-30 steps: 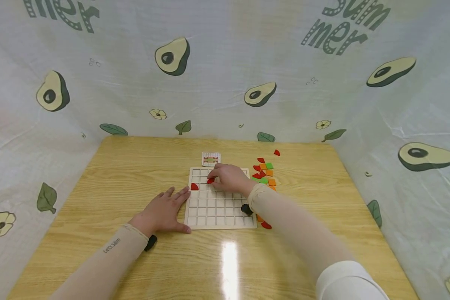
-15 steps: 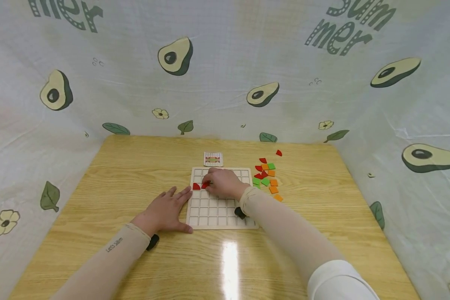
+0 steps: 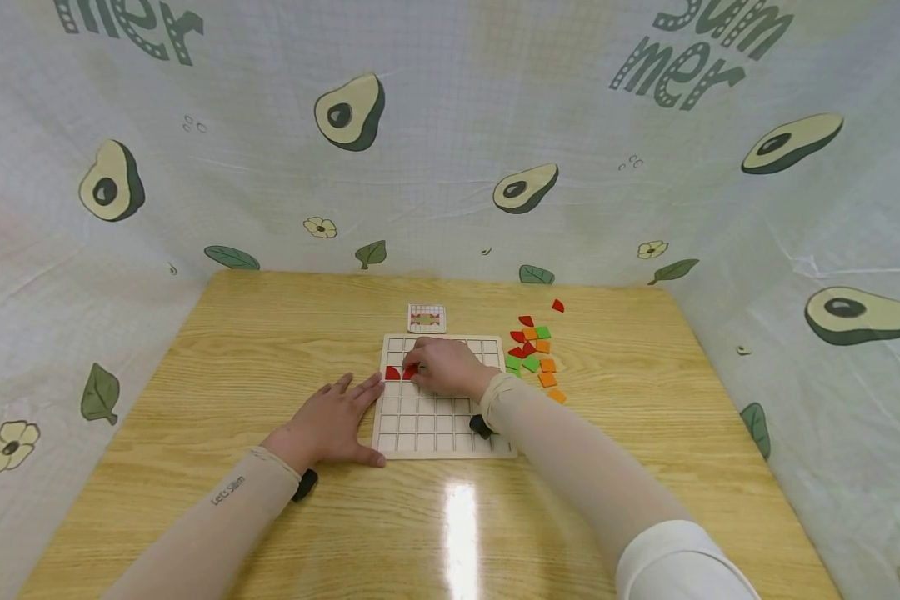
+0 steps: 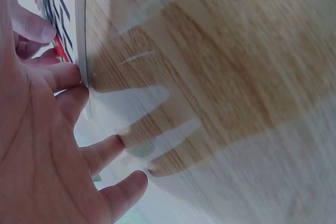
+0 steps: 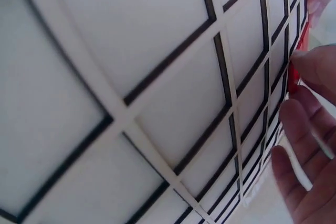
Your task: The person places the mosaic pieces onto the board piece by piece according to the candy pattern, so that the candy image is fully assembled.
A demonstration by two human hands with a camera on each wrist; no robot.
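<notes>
A pale grid board [image 3: 427, 423] lies on the wooden table. In the head view my right hand [image 3: 452, 367] reaches over its upper left part and pinches a red quarter-circle tile [image 3: 409, 372] at a cell. The right wrist view has thumb and finger on that red tile [image 5: 294, 74], low against the grid. Another red quarter-circle tile [image 3: 393, 373] sits one cell to the left, in the leftmost column. My left hand [image 3: 330, 423] lies spread with straight fingers, its fingertips touching the board's left edge. In the left wrist view its palm [image 4: 37, 140] faces the camera.
A small pattern card [image 3: 427, 318] lies just beyond the board. To the board's right are scattered red tiles [image 3: 526, 321], green tiles [image 3: 531, 364] and orange tiles [image 3: 547, 379]. A printed cloth [image 3: 435, 125] surrounds the table's back and sides.
My right hand has moved slightly left with the red tile, bringing it down beside the first red tile. Over the last half second it has barely moved. The left hand stays at the board's edge.
</notes>
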